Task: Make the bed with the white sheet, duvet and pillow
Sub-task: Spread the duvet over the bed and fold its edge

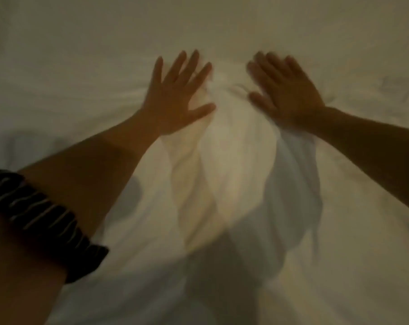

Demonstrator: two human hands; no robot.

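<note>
The left hand (175,99) and right hand (285,95) lie flat with fingers spread on the white sheet (81,43). They are apart, either side of a bunched fold (222,160) running toward the near side.

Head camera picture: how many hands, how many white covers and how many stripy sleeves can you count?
Hands: 2, the left hand and the right hand
Covers: 1, the white bedding; sheet or duvet, I cannot tell
Sleeves: 1, the striped sleeve
Total: 4
</note>
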